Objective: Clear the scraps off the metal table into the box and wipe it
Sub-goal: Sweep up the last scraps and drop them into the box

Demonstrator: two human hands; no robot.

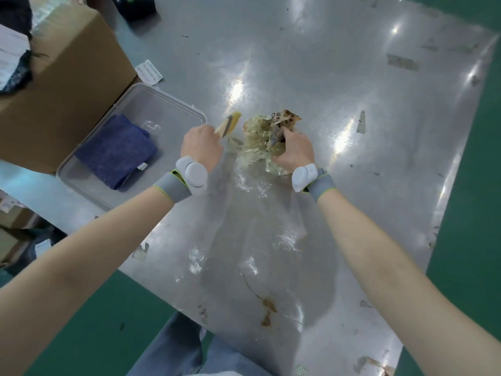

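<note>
A crumpled wad of clear tape and brown paper scraps [260,139] lies at the middle of the metal table [339,85]. My right hand [294,151] grips the wad from its near right side. My left hand [202,145] pinches a yellowish strip of scrap [229,123] just left of the wad. A large cardboard box [67,77] stands at the far left. A folded blue cloth [116,151] lies on a clear plastic lid [160,107] beside the box.
Small scraps dot the table: a strip [361,122] at right, brown bits [268,308] near the front edge, a piece [141,251] at the left edge. A white label [149,72] lies behind the lid. Green floor [474,199] surrounds the table.
</note>
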